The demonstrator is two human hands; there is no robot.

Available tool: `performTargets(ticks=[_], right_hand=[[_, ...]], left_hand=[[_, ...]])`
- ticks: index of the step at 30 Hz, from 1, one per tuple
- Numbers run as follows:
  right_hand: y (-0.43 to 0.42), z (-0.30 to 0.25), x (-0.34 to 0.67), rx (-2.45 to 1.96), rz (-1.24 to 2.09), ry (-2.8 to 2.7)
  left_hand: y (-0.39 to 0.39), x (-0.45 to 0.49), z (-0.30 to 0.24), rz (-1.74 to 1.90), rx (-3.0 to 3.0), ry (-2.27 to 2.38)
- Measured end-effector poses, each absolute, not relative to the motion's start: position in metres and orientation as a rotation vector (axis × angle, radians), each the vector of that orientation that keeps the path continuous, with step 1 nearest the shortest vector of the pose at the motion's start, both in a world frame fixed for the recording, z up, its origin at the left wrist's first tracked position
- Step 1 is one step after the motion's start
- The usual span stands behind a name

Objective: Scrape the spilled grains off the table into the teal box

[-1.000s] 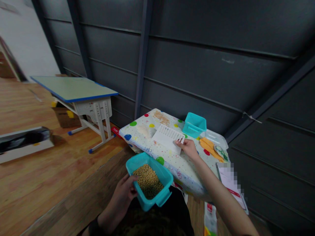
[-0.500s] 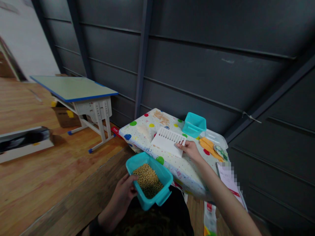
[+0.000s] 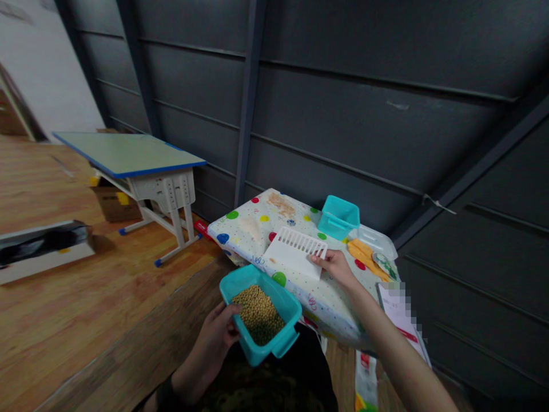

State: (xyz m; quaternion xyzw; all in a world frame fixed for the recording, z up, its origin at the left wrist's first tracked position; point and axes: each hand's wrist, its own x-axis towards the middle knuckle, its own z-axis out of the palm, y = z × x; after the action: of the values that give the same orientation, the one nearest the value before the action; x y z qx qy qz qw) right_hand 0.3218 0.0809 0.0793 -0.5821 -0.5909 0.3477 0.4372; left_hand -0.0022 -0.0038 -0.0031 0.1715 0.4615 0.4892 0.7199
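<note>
My left hand (image 3: 218,332) grips the near left rim of a teal plastic tub (image 3: 285,297), which holds a heap of soybeans (image 3: 259,312). The tub is just off the table's front edge, above my lap. My right hand (image 3: 337,266) pinches the right end of a white slotted plastic scraper (image 3: 291,257), its slots toward the far side. That scraper is low over the patterned tablecloth (image 3: 317,297); whether it touches the cloth I cannot tell. Beyond it lie a pale grain-like pile (image 3: 251,226) and a brownish one (image 3: 281,203).
A second teal tub (image 3: 338,217) stands at the table's back, beside a clear plastic lid (image 3: 375,240), an orange cloth (image 3: 364,254) and a round patterned item (image 3: 384,264). A clipboard (image 3: 398,312) lies at the right edge. A green-topped desk (image 3: 128,153) is at left.
The white scraper and my right hand have shifted slightly to the right and toward me. My left hand and the tub of soybeans stay almost where they were.
</note>
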Motion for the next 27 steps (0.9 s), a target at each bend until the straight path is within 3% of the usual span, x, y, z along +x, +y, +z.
performTargets(ticks=[27], right_hand=[[0.046,0.077,0.328,-1.524,0.849,-1.544]], left_hand=[[-0.002,-0.002,-0.001,1.098,0.380,1.041]])
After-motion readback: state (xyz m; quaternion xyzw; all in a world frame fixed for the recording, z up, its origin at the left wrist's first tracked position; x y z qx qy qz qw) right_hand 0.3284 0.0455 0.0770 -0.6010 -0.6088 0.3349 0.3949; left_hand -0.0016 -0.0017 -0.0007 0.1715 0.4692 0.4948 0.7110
